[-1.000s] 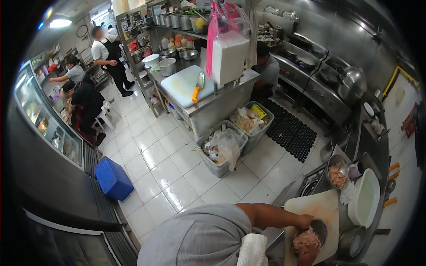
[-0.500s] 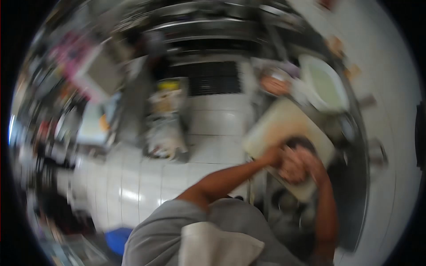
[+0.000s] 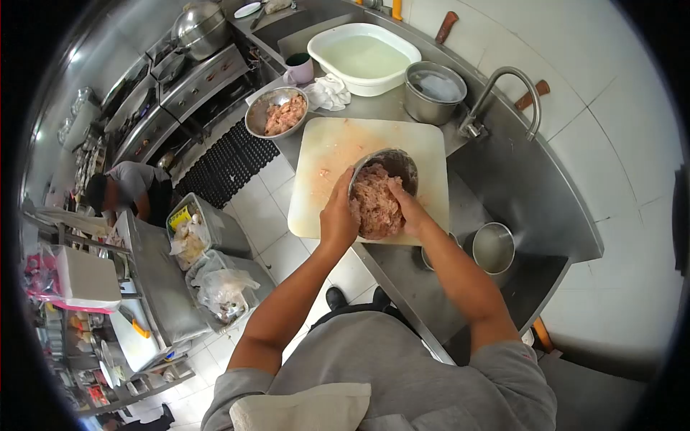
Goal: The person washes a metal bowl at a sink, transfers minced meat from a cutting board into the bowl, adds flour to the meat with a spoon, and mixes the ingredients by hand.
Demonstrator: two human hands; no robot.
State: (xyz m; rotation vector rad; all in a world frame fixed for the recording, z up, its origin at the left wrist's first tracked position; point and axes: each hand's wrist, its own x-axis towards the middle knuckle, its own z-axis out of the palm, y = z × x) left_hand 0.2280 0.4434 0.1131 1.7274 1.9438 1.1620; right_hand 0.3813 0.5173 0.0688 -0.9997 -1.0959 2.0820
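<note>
A metal bowl (image 3: 404, 159) of pink minced meat (image 3: 377, 201) is tilted toward me over the white cutting board (image 3: 316, 144). My left hand (image 3: 339, 219) is wrapped around the bowl's left side, its fingers partly hidden. At the right rim, my right hand (image 3: 411, 212) grips the bowl, with a digit lying over the edge against the meat; the rest of its fingers are hidden. Small scraps of meat and pinkish stains mark the board. Beyond its left far corner stands a second metal bowl (image 3: 277, 113), also with minced meat in it.
Behind the board are a white basin (image 3: 364, 61) of cloudy liquid, a metal pot (image 3: 435, 92), a white cloth (image 3: 328, 92) and a mug (image 3: 298, 70). A tap (image 3: 503, 100) overhangs the sink at right. Bins (image 3: 223, 287) stand left; a person (image 3: 133, 188) bends nearby.
My view has swung round and sharpened from a blur. Both hands were bunched together over the meat at the board; now they are apart, on either side of the tilted bowl.
</note>
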